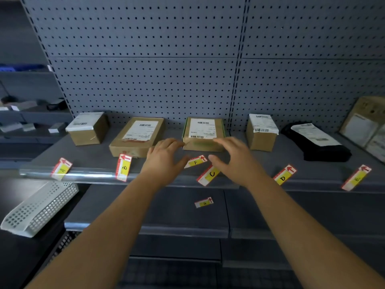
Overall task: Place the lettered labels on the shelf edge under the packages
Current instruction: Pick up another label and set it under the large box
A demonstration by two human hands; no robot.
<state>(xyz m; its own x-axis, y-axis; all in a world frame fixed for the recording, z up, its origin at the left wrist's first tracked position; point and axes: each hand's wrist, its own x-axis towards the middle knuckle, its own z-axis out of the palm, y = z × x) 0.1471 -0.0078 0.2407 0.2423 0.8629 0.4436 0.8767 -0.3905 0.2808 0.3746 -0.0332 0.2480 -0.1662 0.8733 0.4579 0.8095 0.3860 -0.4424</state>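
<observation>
Several packages stand on the grey shelf. Red-and-yellow labels A, B, C, D and E sit along the shelf's front edge. Label F lies flat on the shelf between my hands, in front of the middle box. Label G lies on the lower shelf. My left hand and my right hand hover over the shelf with fingers relaxed, holding nothing, the fingertips close to the middle box.
A white perforated tray leans at the lower left. A black bag package and a flat cardboard parcel lie at the right. Grey pegboard backs the shelf. Another shelving unit with small items stands far left.
</observation>
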